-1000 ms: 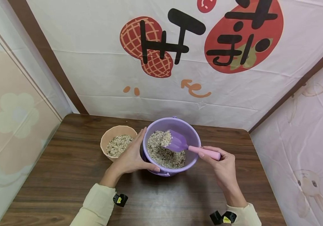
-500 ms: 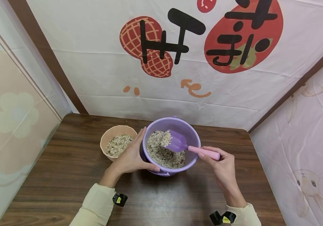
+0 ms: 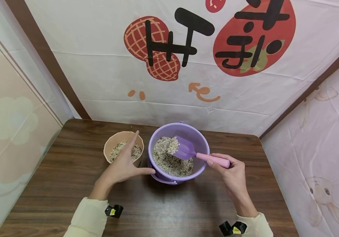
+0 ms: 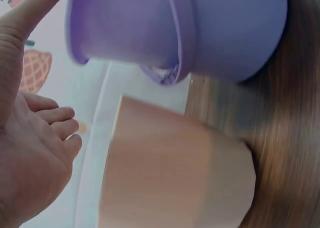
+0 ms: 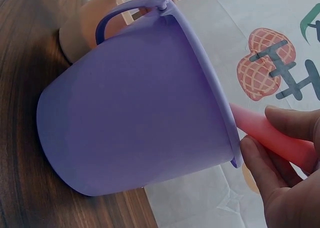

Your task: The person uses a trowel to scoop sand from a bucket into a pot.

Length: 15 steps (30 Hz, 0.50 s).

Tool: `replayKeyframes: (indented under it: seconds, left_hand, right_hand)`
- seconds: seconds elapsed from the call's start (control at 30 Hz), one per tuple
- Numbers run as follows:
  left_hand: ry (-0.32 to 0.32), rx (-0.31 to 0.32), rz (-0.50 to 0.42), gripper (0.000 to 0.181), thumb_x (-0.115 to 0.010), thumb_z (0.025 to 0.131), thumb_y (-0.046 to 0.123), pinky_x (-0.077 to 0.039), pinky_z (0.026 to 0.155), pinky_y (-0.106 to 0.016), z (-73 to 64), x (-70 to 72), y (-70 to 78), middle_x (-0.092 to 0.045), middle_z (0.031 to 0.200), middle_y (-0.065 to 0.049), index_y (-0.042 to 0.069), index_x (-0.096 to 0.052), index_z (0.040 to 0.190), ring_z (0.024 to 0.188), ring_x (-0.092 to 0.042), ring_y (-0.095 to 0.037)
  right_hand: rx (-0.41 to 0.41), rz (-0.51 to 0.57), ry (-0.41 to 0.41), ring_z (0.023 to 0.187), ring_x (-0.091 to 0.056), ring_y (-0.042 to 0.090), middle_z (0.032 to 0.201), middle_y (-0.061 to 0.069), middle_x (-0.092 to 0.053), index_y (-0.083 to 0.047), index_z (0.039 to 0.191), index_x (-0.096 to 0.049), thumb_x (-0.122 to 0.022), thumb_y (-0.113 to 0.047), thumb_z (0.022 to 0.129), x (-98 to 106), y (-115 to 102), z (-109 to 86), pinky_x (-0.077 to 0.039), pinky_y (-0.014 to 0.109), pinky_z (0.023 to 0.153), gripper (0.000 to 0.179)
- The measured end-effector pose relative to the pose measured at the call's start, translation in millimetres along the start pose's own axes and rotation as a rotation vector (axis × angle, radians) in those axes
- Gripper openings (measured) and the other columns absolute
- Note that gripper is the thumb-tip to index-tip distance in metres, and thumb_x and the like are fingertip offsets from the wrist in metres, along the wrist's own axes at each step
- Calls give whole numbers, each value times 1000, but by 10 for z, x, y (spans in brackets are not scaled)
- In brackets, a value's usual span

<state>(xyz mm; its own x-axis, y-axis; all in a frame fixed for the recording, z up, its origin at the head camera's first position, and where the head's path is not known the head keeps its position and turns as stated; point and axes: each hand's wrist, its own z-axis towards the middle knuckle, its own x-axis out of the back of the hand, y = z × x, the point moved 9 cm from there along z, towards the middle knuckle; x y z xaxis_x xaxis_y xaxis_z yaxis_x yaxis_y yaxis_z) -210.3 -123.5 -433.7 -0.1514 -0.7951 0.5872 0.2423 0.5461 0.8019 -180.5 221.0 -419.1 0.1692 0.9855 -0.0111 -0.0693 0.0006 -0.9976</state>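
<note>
A purple bucket (image 3: 178,125) stands upright on the table with pale mixed grains (image 3: 172,161) inside. My right hand (image 3: 231,171) pinches the pink handle of a shovel (image 3: 212,160) at the bucket's right rim. The purple blade lies inside the bucket with some grains at its tip. My left hand (image 3: 120,168) is spread, its fingers over the near right side of a peach bowl (image 3: 108,148) and its thumb pointing toward the bucket's left rim. Similar grains lie in the bowl, partly hidden by that hand. In the left wrist view, the left fingers (image 4: 62,120) hold nothing.
Both containers stand near the back edge of a dark wooden table (image 3: 172,210). Behind it hangs a white printed cloth (image 3: 104,72). The bucket's purple carrying handle (image 5: 132,7) hangs down on its near left side.
My left hand has let go of the bucket's left rim and moved left toward the peach bowl. The right hand and shovel stay in place.
</note>
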Motion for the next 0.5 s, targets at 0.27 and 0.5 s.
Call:
replayKeyframes:
  seconds: [0.27,0.5]
  left_hand:
    - [92,64,-18,145,-97,61,50,-26,115,-64,-104,294,-257,-10,167,-19,18,0,165,150,-18,-41]
    - [145,123,25,142,-95,64,53,-23,112,-71,-203,465,-476,-5,169,-13,20,-1,165,152,-12,-42]
  right_hand:
    - [-5,-12,-4,88,-73,19,95,14,-77,15,112,-70,-84,5,79,-22,-15,-2,-60,29,75,37]
    - [-1,-17,-13,89,-73,19,95,13,-77,18,114,-67,-84,5,80,-44,-17,-3,-60,28,76,40]
